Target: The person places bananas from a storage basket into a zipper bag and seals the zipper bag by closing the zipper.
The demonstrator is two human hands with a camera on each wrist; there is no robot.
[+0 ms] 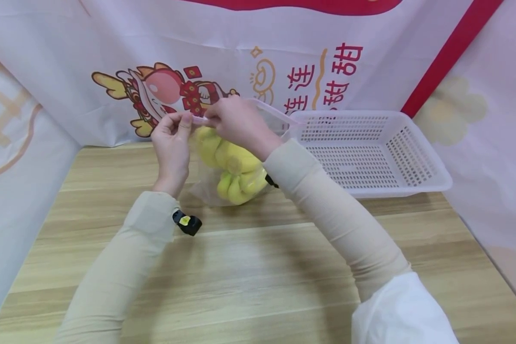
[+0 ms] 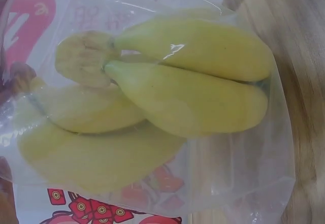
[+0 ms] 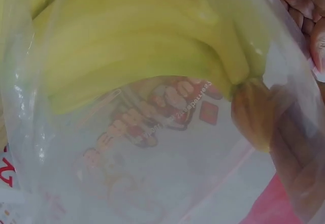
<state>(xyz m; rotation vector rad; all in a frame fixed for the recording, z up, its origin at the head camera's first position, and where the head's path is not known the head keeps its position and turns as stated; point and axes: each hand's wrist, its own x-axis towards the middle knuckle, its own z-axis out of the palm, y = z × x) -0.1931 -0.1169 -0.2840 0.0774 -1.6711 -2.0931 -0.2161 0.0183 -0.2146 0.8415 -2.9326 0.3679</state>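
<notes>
A clear plastic bag [image 1: 204, 188] with a pink strip [image 1: 275, 112] along its mouth stands on the table. Yellow bananas [image 1: 241, 162] in bunches fill it; the left wrist view shows bananas [image 2: 188, 92] through the film, their stem end joined. At the bag's upper left corner, my left hand [image 1: 172, 148] pinches the end of the pink strip between thumb and fingers. Close beside it, my right hand [image 1: 242, 122] pinches the same strip, its forearm crossing over the bag's right side. In the right wrist view the bananas [image 3: 142, 46] and some fingers appear through the film.
To the right of the bag is a white perforated plastic basket [image 1: 370, 191], against the back cloth. A printed white cloth [image 1: 223, 36] hangs behind the wooden table [image 1: 241, 282], with more cloth at both sides.
</notes>
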